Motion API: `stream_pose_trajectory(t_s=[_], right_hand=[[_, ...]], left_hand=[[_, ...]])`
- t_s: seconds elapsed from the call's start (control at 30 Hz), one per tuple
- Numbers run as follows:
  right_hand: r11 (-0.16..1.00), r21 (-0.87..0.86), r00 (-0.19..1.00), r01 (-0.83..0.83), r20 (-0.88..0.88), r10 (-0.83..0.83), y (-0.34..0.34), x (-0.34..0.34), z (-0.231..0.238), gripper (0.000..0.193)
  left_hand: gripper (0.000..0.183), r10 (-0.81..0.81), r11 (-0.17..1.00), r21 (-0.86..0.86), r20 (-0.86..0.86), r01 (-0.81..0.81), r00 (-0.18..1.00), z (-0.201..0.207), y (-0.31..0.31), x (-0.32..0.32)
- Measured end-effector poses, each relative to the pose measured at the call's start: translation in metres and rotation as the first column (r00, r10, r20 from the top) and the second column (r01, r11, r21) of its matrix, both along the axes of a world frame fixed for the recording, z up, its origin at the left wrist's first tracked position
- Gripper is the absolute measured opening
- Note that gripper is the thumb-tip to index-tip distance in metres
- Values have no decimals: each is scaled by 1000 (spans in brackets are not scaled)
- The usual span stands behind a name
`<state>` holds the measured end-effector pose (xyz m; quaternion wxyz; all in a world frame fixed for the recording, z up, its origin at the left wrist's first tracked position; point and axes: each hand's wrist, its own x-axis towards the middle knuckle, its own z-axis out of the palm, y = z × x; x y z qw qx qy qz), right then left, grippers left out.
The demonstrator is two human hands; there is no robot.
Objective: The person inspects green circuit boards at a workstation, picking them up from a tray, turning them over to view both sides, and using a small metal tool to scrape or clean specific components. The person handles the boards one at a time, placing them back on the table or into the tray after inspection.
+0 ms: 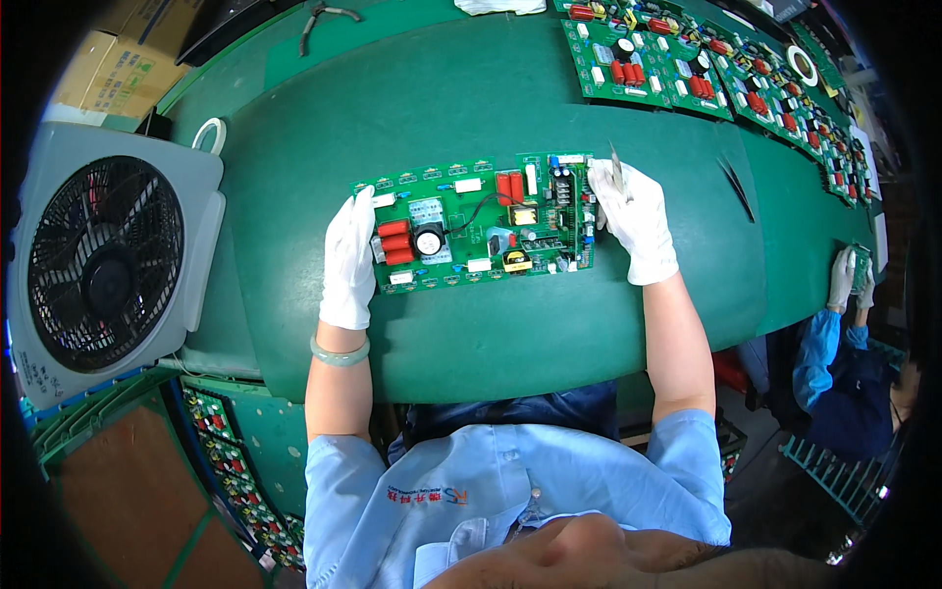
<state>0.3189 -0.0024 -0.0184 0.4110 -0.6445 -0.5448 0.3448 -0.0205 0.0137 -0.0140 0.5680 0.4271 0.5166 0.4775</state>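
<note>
A green circuit board (461,218) lies level between my two gloved hands, above or on the green mat. It carries red capacitors, a round black part, white blocks and a yellow-topped transformer. My left hand (348,257) grips its left edge, with the fingers along the side. At the opposite edge my right hand (633,221) is closed on the board's upper right corner. A thin pointed metal tool, apparently tweezers (616,165), sticks up from the right hand's fingers. Both gloves are white, and part of each grip is hidden.
Several populated circuit boards (628,74) line the far right of the table. Black tweezers (738,188) lie right of my right hand. A large box fan (108,265) stands at the left, near a white tape roll (209,135). Pliers (324,22) lie at the back. A co-worker's gloved hands (850,280) hold a board at the right.
</note>
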Motion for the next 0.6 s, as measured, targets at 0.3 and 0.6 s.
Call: stream_pose_trajectory(t_s=[0.3,0.6], right_hand=[[972,225,980,-63,196,18,0,4,-7,21],[976,213,993,-51,116,27,1,2,-12,26]], left_hand=[[29,14,990,-134,-158,-36,987,6,6,1],[35,65,992,-79,-329,-96,942,14,7,9]])
